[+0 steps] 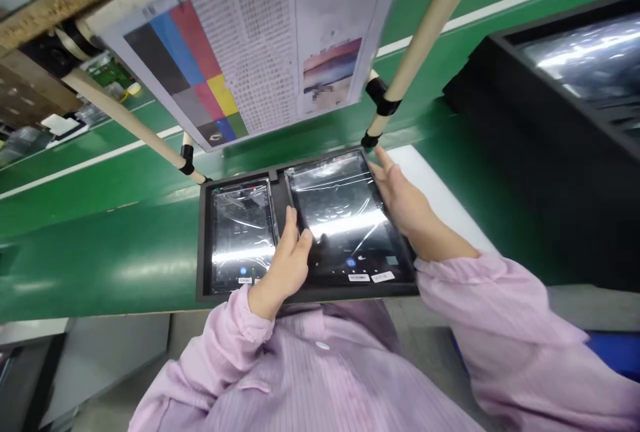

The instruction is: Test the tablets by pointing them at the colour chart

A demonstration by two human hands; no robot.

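A black foam tray [281, 200] on the green bench has two recesses. The right recess contains a large tablet-like screen [340, 209] in clear glossy film, with icons and white labels along its near edge. A smaller film-wrapped screen [243, 229] lies in the left recess. My left hand [286, 262] is at the larger screen's left edge, over the divider, fingers stretched out. Along that screen's right edge lies my right hand [400, 202], fingers extended and touching the rim. Its fingertips point toward the far corner. Neither hand wraps around anything visible.
A printed sheet with colour blocks [250, 52] hangs above the tray on a frame of beige pipes [425, 39]. To the right stands a stack of black foam trays [550, 119] with a film-wrapped panel on top. A white sheet [435, 192] lies beside my right hand.
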